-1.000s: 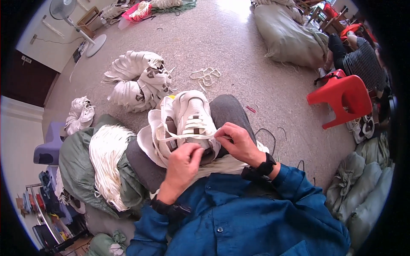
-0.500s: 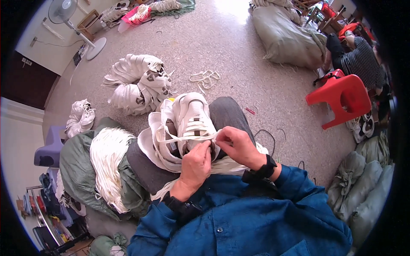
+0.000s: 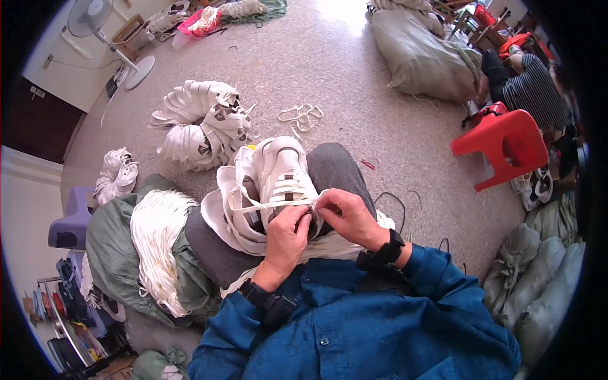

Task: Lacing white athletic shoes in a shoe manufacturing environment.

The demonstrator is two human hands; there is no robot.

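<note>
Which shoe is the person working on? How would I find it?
Start at the blue jacket at the bottom, then follow both arms up to the lap. The white shoe there has a flat white lace across it. The other white shoes lie heaped on the floor, untouched.

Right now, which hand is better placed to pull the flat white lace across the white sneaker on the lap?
Probably the right hand: its fingertips pinch the flat white lace near the eyelets. The left hand rests on the white sneaker, steadying it.

A: The left hand [image 3: 286, 235] covers the white sneaker [image 3: 272, 190] heel; lace end hidden between the fingers.

B: The seated person [image 3: 529, 88] at right is cut off by the rim.
</note>
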